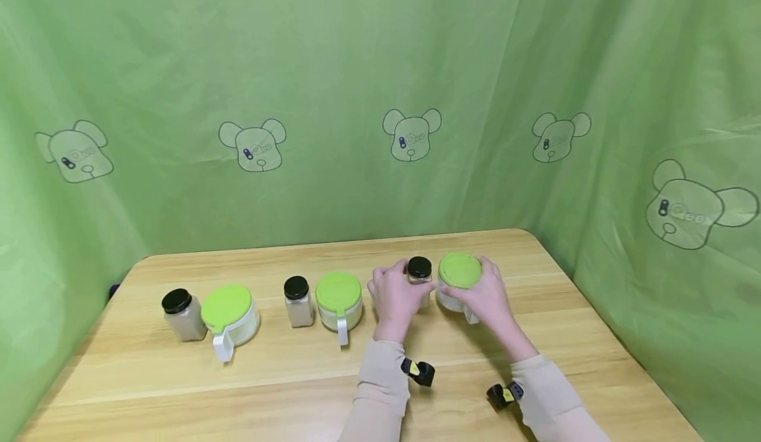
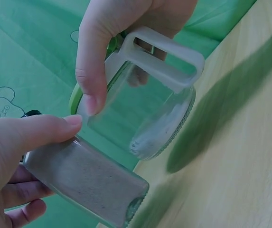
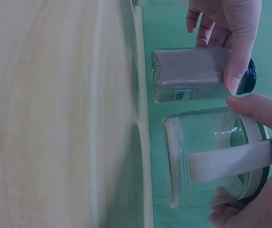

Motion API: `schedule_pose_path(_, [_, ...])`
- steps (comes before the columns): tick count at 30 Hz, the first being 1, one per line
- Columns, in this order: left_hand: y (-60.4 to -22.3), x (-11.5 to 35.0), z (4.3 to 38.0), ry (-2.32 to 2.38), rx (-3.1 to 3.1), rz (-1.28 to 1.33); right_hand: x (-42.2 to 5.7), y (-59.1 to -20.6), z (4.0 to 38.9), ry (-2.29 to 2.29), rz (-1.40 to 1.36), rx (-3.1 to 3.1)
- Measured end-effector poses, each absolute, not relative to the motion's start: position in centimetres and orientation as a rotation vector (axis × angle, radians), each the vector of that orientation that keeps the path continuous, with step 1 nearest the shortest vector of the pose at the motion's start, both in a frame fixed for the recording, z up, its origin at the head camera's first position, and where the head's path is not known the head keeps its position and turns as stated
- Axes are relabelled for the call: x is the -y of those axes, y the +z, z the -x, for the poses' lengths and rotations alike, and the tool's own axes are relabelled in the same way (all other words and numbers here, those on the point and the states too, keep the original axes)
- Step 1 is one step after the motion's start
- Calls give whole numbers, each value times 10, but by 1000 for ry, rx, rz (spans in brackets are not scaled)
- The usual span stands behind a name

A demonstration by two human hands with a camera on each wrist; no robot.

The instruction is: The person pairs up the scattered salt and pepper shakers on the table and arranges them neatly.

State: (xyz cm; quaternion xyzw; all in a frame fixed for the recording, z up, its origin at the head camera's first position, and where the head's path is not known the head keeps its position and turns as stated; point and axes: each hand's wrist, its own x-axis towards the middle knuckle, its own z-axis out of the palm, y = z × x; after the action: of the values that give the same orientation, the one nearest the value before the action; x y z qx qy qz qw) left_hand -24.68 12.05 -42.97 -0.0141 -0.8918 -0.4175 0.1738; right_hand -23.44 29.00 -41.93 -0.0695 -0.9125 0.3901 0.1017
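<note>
My left hand [image 1: 397, 296] grips a square glass spice jar [image 1: 420, 267] with a black lid, thumb and fingers around its upper part. Greyish-brown powder fills most of this jar [image 2: 86, 178]. Just to its right, my right hand [image 1: 490, 296] holds a round glass seasoning pot [image 1: 460, 270] by the sides near its green lid. The pot's white handle [image 3: 230, 161] points toward me, and a little white content lies at its bottom. Both containers hang slightly above the table, their shadows apart from their bases in the left wrist view.
On the wooden table [image 1: 267, 402], another black-lidded jar [image 1: 299, 303] and green-lidded pot [image 1: 339, 300] stand side by side left of my hands. A similar jar [image 1: 185, 316] and pot [image 1: 230, 313] stand farther left. A green curtain [image 1: 333, 191] hangs behind and beside the table.
</note>
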Motion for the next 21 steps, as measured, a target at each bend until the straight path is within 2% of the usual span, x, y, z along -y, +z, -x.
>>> schedule_pose_path(21, [-431,-115,247,-1107,2633,56,-290,-425,236,1157,222,2762])
